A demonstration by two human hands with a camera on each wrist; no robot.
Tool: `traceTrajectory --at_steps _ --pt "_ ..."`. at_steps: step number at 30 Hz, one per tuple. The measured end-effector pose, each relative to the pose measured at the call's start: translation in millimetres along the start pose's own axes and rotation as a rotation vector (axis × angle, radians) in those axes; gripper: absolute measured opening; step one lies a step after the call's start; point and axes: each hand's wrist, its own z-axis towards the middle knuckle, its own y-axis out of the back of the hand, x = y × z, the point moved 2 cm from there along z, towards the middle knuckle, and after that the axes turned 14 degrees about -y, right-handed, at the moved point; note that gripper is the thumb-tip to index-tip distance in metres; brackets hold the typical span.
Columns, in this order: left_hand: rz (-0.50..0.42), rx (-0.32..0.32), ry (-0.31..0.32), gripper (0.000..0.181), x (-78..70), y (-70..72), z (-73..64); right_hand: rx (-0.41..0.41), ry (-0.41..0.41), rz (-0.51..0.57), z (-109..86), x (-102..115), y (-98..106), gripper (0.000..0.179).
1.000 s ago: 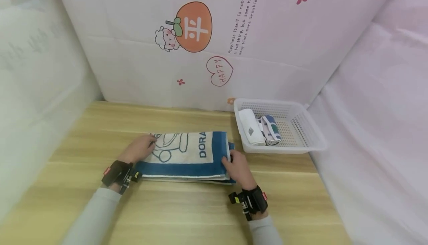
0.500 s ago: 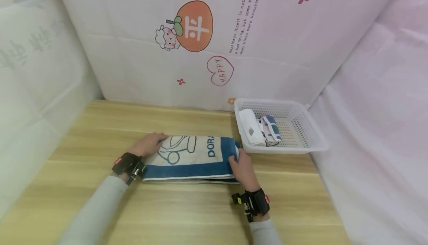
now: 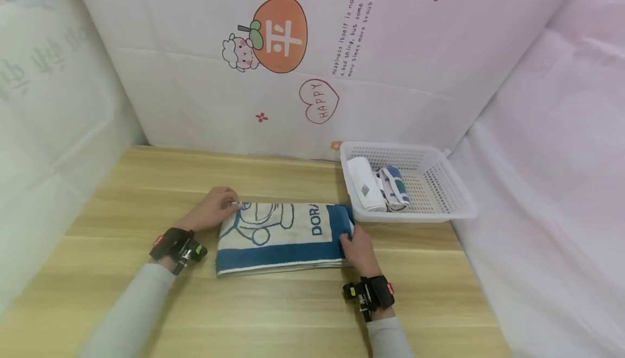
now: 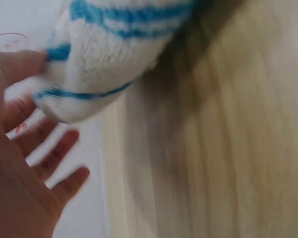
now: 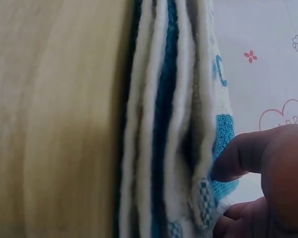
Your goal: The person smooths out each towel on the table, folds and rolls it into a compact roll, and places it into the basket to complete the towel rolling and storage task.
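A folded white-and-blue towel [image 3: 280, 236] with a line drawing and letters lies on the table. My left hand [image 3: 212, 209] is at its far left corner. In the left wrist view, thumb and forefinger of the left hand [image 4: 20, 119] pinch the towel's edge [image 4: 109, 54], while the other fingers spread loose. My right hand [image 3: 360, 249] grips the towel's right end, thumb on top. In the right wrist view, the towel's stacked layers [image 5: 159, 119] face the camera beside the right hand [image 5: 268, 168], whose other fingers are partly hidden.
A white plastic basket [image 3: 439, 181] stands at the back right, close to the towel's right end. Inside it lie a rolled white towel [image 3: 366, 184] and a rolled checked towel [image 3: 394, 187]. A printed cloth wall [image 3: 205, 103] rises behind the wooden table [image 3: 273, 314].
The towel has slid to the right and slightly towards the person. The right hand moved right with it, and the left hand now pinches its far left corner.
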Motion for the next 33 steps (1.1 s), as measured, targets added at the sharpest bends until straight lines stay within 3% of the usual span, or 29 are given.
traceTrajectory --at_steps 3,6,11,16,20,23,26,30,33 --pt "-0.136 -0.012 0.022 0.018 -1.7 2.8 -2.1 0.011 -0.001 -0.005 0.4 0.2 1.8 0.042" --pt "-0.182 0.000 0.023 0.019 -1.5 7.0 -1.5 0.014 0.000 -0.008 -0.8 1.1 7.3 0.040" --pt "-0.105 0.049 -0.001 0.016 10.7 8.0 5.1 0.001 -0.003 -0.009 -3.0 3.6 20.8 0.028" --pt "0.079 0.077 0.008 0.013 20.7 -4.7 7.8 -0.089 0.069 -0.103 8.9 -0.4 16.0 0.024" --pt "0.200 0.049 -0.012 0.019 3.9 -10.0 2.7 -0.164 0.090 -0.144 11.9 -4.7 9.0 0.033" --pt "0.212 0.049 -0.081 0.029 -18.8 -12.1 0.6 -0.239 0.074 -0.184 0.4 1.5 10.8 0.040" --pt "0.159 0.089 -0.135 0.030 -35.5 -17.8 1.0 -0.280 0.104 -0.206 -16.7 15.0 9.8 0.040" --pt "0.107 0.152 -0.110 0.033 -38.8 -26.6 -2.2 -0.167 0.192 -0.209 -33.0 33.4 -6.4 0.041" --pt "0.095 0.147 -0.086 0.033 -35.9 -29.8 -7.0 -0.061 0.223 -0.236 -36.3 41.2 -20.7 0.046"
